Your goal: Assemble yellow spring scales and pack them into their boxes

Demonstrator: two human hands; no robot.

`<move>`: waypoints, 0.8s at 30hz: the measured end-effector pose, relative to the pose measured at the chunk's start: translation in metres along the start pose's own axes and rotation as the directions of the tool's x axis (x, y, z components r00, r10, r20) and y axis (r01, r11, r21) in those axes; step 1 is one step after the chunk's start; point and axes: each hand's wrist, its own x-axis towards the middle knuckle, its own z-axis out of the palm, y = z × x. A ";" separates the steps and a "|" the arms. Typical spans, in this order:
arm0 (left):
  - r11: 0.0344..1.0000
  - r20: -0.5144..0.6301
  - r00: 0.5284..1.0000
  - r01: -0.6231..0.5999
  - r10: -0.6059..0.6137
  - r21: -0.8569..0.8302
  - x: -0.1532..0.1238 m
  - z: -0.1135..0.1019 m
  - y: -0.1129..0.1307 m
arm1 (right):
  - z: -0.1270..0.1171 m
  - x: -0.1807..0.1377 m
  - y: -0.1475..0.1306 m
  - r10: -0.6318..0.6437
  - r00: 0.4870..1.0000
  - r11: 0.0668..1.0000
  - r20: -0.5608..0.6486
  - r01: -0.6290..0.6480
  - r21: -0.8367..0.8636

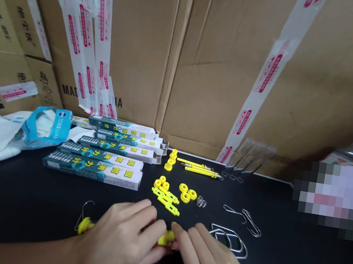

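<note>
My left hand (pixel 128 236) is wrapped round a tubular spring scale (pixel 84 226). A yellow cap and a wire hook stick out on its left side. The tube's middle is hidden by my fingers. At the other end, my right hand (pixel 206 261) pinches a yellow end piece (pixel 166 238) between thumb and fingers. Just beyond my hands lie flat yellow strips (pixel 165 199), yellow rings (pixel 186 192) and small clear pieces (pixel 201 201). Bent metal hooks (pixel 229 241) rest beside my right hand.
Several printed boxes (pixel 92 170) are stacked at the left, near a blue plastic pack (pixel 48 125) and white cloth. Yellow rods with springs (pixel 202 170) and clear tubes (pixel 253 155) lie at the back. A large cardboard box (pixel 220 67) stands behind the black table (pixel 33 207).
</note>
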 end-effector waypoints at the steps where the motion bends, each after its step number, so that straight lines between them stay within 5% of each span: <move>1: 1.000 0.007 1.000 0.016 -0.016 -0.016 0.000 0.000 0.000 | 0.001 0.001 0.000 0.021 1.000 1.000 0.000 -0.021 0.022; 7: 0.994 0.042 0.997 0.072 -0.069 -0.078 0.000 0.002 0.000 | 0.012 0.001 -0.003 0.153 0.988 0.965 0.010 -0.152 0.213; 14: 0.999 -0.051 0.999 0.008 -0.011 -0.052 0.000 0.003 0.005 | 0.017 -0.003 -0.004 0.313 0.943 0.858 0.110 -0.330 0.393; 24: 0.955 -0.014 0.984 0.168 -0.176 -0.246 0.000 0.000 0.008 | 0.021 -0.011 -0.004 0.357 0.928 0.779 0.108 -0.359 0.513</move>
